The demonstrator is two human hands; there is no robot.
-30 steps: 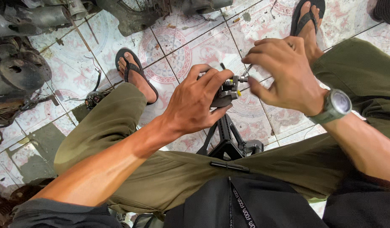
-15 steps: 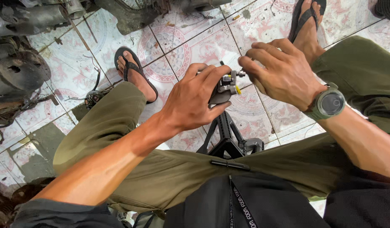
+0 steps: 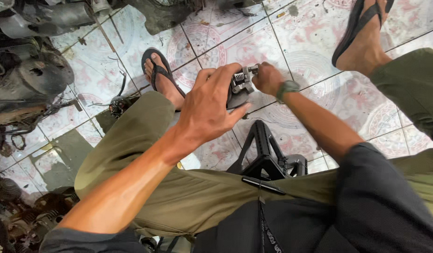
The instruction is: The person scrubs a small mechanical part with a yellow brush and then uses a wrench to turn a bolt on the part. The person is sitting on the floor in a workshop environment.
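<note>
Two hands on a small metal part

Both hands meet above the patterned tile floor [image 3: 314,56]. Left hand [image 3: 209,110] grips the small metal part with a spring [image 3: 240,84] from the side; right hand [image 3: 268,78], watch [image 3: 287,87] at its wrist, closes its fingers on the part's far end.

A patterned tile floor [image 3: 305,61] — greasy engine parts [image 3: 33,79] lie at its left edge, two sandalled feet [image 3: 162,77] planted on it.
</note>
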